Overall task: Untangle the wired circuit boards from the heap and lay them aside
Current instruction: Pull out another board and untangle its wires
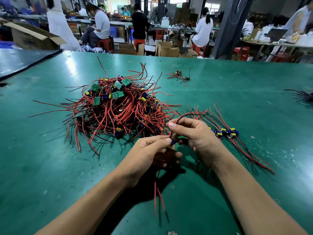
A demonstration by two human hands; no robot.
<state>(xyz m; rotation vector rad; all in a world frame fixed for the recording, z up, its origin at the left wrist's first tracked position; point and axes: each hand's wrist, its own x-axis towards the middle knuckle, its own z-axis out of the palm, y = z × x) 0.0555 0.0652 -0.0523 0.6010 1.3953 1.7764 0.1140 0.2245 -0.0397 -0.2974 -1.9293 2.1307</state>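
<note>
A big heap (116, 107) of small green circuit boards with red and black wires lies on the green table (50, 163), left of centre. In front of it my left hand (149, 155) and my right hand (194, 138) both hold one wired circuit board (173, 142). Only its blue and yellow parts show between the fingers. Its red and black wires arch up past my right thumb and hang down below my left hand. A row of separated boards (227, 132) lies to the right with wires fanned out straight.
A small tangle of boards and wires (178, 75) lies farther back on the table. Dark wires (303, 95) poke in at the right edge. A dark mat (20, 60) covers the far left corner. People sit at benches beyond the table, among cardboard boxes.
</note>
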